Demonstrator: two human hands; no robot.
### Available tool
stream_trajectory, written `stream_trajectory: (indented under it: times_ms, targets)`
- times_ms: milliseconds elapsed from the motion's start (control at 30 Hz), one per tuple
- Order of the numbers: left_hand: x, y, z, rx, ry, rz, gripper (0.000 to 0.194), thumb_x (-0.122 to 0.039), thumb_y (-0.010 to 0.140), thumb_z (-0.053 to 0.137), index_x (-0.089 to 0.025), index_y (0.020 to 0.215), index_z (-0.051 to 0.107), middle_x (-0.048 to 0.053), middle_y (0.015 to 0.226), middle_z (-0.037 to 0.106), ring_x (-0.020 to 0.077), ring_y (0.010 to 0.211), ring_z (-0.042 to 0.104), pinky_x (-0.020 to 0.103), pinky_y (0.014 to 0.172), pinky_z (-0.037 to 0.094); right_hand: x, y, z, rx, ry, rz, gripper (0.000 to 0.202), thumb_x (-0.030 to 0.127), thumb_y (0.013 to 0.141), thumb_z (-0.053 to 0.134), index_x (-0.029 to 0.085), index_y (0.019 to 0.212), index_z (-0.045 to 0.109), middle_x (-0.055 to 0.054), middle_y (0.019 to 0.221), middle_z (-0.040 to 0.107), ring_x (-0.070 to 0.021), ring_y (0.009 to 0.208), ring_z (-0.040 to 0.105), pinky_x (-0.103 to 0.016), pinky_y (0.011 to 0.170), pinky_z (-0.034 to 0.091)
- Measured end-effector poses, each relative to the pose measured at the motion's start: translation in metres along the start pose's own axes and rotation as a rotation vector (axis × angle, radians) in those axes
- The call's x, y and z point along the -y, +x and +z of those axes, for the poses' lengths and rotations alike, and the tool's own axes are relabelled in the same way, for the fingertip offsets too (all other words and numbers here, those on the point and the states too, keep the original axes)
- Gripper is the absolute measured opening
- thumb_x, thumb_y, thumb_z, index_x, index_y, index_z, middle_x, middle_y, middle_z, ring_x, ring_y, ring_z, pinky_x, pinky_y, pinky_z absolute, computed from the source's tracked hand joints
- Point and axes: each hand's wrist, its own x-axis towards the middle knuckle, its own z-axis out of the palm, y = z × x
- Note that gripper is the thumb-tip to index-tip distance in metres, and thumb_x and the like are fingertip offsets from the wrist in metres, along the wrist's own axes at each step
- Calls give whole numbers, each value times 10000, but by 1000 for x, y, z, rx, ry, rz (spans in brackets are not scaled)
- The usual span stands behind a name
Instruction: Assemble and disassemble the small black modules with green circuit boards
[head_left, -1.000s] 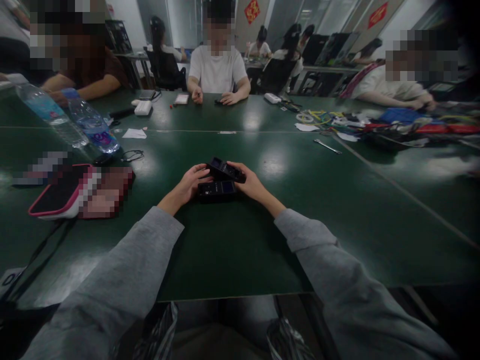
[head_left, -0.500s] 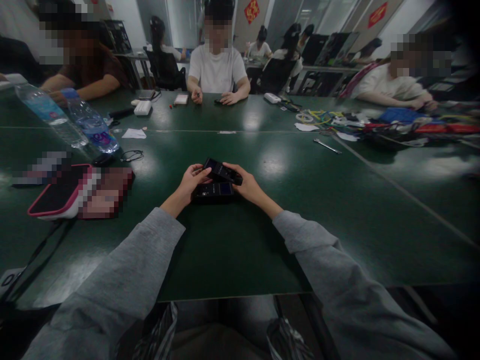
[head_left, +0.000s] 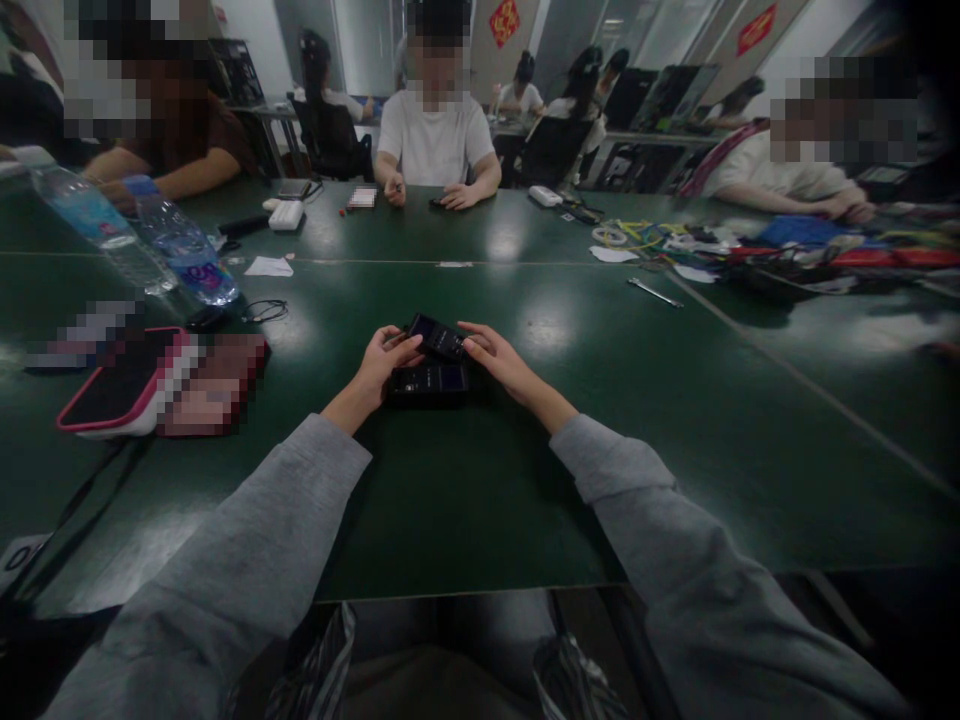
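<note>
A small black handheld device with a dark screen and buttons (head_left: 436, 337) is tilted between my two hands. My left hand (head_left: 381, 368) grips its left end, the thumb lying over the screen side. At its right end my right hand (head_left: 495, 358) is closed on it, thumb on the buttons and fingers behind. Just below and nearer to me, a second similar black device (head_left: 429, 385) lies flat on the green table (head_left: 465, 500), its screen at the right. Whether the two devices touch I cannot tell.
To the left are a pink-edged case (head_left: 124, 385), a dark red item (head_left: 214, 385) and leaning-looking water bottles (head_left: 187, 250). A wrench (head_left: 655, 292) and a heap of cables (head_left: 675, 240) lie to the right. Several people sit around; one (head_left: 435, 140) faces me across the table.
My right hand has shifted its grip on the upper device, its thumb now on the face near the buttons. The left hand and the lower device look the same.
</note>
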Motion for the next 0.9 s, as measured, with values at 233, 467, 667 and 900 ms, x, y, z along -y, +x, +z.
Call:
stream_trajectory:
  times_ms: [233,467,667,900]
  targets:
    - [0,-2,-2,75,9,18,486,-210,673,866,-232,966,479,-12,1063,635,139,906,697,341,959,532,-5,3,0,25,11,74,615,600,845,697,250,1325,533,-91,1282,651,-253,1231,602,-518,1144,430]
    - [0,0,-3,96,28,15,474,-210,670,866,-237,968,499,-16,1095,628,137,921,689,336,950,530,-3,3,-1,30,53,100,625,555,819,746,247,1322,538,-83,1245,674,-256,1199,627,-529,1146,429]
    - [1,-1,-1,110,36,9,485,-224,675,866,-234,991,499,-8,1092,625,139,912,686,350,959,523,0,3,-4,-5,108,159,709,512,714,844,239,1298,549,-74,1135,705,-269,1102,674,-561,1119,443]
    - [2,0,-1,84,24,-3,573,-234,671,879,-240,1090,488,26,1148,639,150,911,697,368,971,521,-3,5,-2,-49,152,165,663,530,670,860,243,1187,560,-55,1021,726,-257,969,704,-552,1045,497]
